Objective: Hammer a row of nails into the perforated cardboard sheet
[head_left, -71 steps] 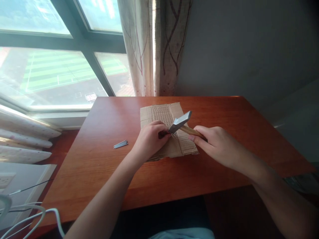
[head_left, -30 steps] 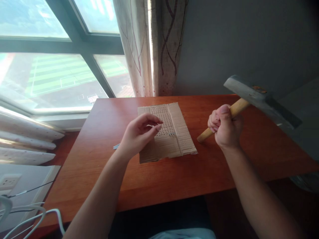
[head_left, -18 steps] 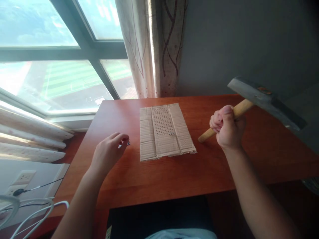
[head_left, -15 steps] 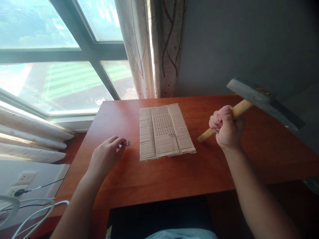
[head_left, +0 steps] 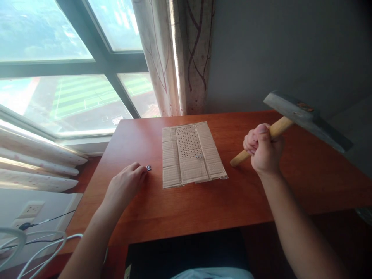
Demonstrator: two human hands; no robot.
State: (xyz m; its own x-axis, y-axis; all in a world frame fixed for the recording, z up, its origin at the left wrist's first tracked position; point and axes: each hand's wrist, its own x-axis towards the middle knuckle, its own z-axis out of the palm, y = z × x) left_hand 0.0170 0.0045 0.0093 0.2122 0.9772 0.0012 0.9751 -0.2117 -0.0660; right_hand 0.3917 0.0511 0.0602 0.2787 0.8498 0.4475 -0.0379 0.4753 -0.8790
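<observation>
My right hand (head_left: 266, 151) is wrapped round the wooden handle of a hammer (head_left: 306, 112), held raised over the right side of the table with its grey metal head tilted up. My left hand (head_left: 128, 182) rests low at the left of the table, its fingers closed together on a small pile of shiny nails (head_left: 148, 167). The fingertips cover part of the pile. Between my hands lies a flat sheet of cardboard (head_left: 171, 166) with a grid of small dark dots. A few short metal pieces (head_left: 199, 157) stand at the grid's near edge.
The reddish-brown wooden table (head_left: 174, 213) reaches to the window (head_left: 101, 66) and the grey wall (head_left: 276, 50). Patterned curtains (head_left: 197, 58) hang behind it. White cables (head_left: 43, 248) and a wall socket (head_left: 31, 209) are at the lower left.
My left fingers have come down and closed over the nails, hiding more of them. My right hand and the hammer have hardly moved.
</observation>
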